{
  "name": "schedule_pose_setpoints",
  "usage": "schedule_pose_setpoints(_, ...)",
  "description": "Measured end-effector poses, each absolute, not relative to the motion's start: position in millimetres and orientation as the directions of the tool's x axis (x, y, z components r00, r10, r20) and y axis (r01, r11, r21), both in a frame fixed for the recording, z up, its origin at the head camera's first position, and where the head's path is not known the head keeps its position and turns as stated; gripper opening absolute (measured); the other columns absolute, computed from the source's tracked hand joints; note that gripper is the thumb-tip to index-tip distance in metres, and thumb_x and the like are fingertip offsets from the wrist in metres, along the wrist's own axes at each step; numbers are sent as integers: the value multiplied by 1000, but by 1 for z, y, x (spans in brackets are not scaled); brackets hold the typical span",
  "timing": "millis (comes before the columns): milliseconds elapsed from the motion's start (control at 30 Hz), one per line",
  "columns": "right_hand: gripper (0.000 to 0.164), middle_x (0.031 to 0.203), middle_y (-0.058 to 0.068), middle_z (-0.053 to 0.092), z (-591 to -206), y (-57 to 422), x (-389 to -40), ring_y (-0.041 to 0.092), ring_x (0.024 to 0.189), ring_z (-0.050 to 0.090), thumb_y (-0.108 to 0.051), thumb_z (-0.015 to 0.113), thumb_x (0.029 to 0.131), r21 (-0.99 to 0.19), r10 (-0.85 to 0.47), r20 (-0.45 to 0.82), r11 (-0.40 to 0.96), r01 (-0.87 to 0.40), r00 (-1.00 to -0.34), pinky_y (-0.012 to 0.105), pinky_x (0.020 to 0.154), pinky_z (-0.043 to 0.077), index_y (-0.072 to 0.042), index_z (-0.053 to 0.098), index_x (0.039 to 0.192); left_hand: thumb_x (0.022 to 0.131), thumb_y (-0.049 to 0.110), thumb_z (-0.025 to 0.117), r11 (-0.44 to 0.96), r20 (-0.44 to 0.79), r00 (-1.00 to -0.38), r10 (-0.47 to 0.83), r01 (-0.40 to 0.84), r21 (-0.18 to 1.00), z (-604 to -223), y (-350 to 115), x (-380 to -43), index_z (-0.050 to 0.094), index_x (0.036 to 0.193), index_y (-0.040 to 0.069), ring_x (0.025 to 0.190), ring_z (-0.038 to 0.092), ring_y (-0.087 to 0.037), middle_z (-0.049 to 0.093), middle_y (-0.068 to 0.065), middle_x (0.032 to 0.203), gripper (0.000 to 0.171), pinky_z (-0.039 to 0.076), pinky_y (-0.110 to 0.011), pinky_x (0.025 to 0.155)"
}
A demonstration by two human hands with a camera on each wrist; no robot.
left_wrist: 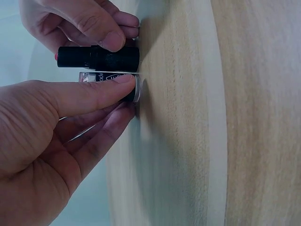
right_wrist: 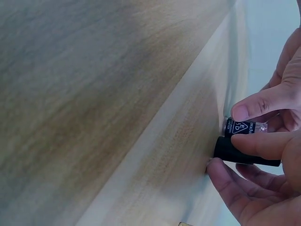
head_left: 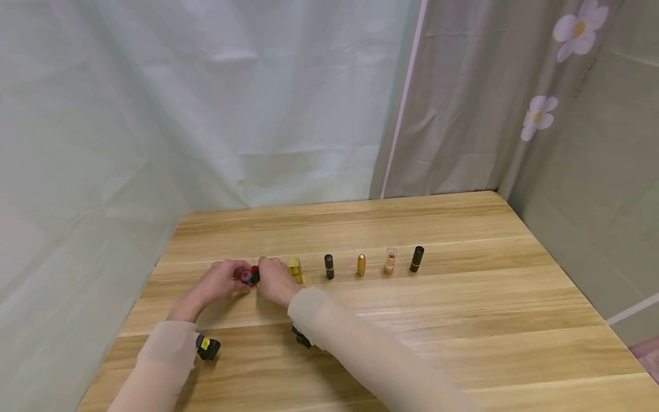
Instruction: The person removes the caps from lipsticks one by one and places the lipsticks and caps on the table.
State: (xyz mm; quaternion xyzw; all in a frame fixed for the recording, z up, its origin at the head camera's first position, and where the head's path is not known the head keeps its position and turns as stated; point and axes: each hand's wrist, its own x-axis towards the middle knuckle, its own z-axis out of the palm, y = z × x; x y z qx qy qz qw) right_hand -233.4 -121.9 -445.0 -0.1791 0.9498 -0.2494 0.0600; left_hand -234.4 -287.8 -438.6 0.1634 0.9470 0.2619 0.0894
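Observation:
At the left of the wooden table (head_left: 412, 332), both hands meet over two lipsticks standing side by side. My left hand (head_left: 221, 281) pinches a black lipstick tube with clear ends and white print (right_wrist: 237, 127) between thumb and fingers. Close against it is a plain black lipstick (left_wrist: 75, 57), a red tip showing at its top. My right hand (head_left: 276, 280) grips this one, thumb on one side and fingers on the other. Both tubes are upright, their bases right at the tabletop. In the head view the fingers cover most of each tube.
Rightward from the right hand stands a row: a square gold lipstick (head_left: 296, 269), a dark one (head_left: 329, 266), a gold bullet-shaped one (head_left: 361, 265), a clear-capped one (head_left: 389, 263) and a black one (head_left: 417, 259). Curtains (head_left: 309, 114) hang behind the table's back edge.

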Motion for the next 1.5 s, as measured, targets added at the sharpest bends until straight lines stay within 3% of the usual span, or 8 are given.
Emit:
schedule_pose_setpoints(300,33,105,5,68,-441,-119,-228,9,84,63,-4,75,92,-494,-384,-59,813,-307,-921,22,71,53,-7,60,120,80,1,88,800,-97,-923,373,267,537,-433,-288,-232,72,112,-4,88,70,-24,75,-10,95,36,57,-45,81)
schedule_pose_setpoints(467,29,105,5,63,-436,-113,-224,12,86,62,-7,72,96,-500,-414,-11,791,-353,-910,23,70,53,-8,56,120,84,5,86,768,-105,-915,389,259,586,-424,-291,-230,65,129,-9,100,70,-33,74,-17,107,52,58,-50,87)
schedule_pose_setpoints(700,39,118,6,61,-409,-101,-215,11,93,63,-13,70,101,-469,-502,28,757,-455,-864,19,75,52,-6,53,135,92,20,82,751,-79,-908,412,289,593,-406,-295,-227,57,142,-6,118,63,-45,68,-27,127,62,53,-58,96)
schedule_pose_setpoints(933,39,118,6,62,-384,-84,-213,12,94,62,-14,71,100,-462,-517,96,734,-498,-851,21,75,53,-6,56,135,101,29,71,738,-10,-914,405,321,594,-384,-288,-225,60,144,2,128,57,-44,62,-24,140,52,53,-56,100)
schedule_pose_setpoints(1200,28,123,4,65,-367,-62,-225,13,97,63,-17,68,103,-504,-527,71,713,-486,-847,24,80,53,-10,66,130,104,22,67,744,27,-916,401,342,573,-380,-280,-226,66,136,3,118,65,-37,67,-19,132,37,55,-54,97)
schedule_pose_setpoints(1400,24,128,5,67,-360,-48,-233,17,114,63,-19,65,105,-550,-529,60,691,-470,-847,31,93,54,-11,69,128,105,21,66,751,52,-921,385,346,563,-382,-278,-228,69,131,4,115,67,-36,71,-17,126,32,56,-54,95)
schedule_pose_setpoints(1500,22,127,5,67,-361,-43,-236,18,114,63,-18,65,105,-565,-529,66,679,-468,-846,32,94,54,-10,70,125,105,22,66,753,54,-920,387,349,558,-383,-276,-230,70,130,4,114,67,-36,71,-18,125,31,56,-54,95)
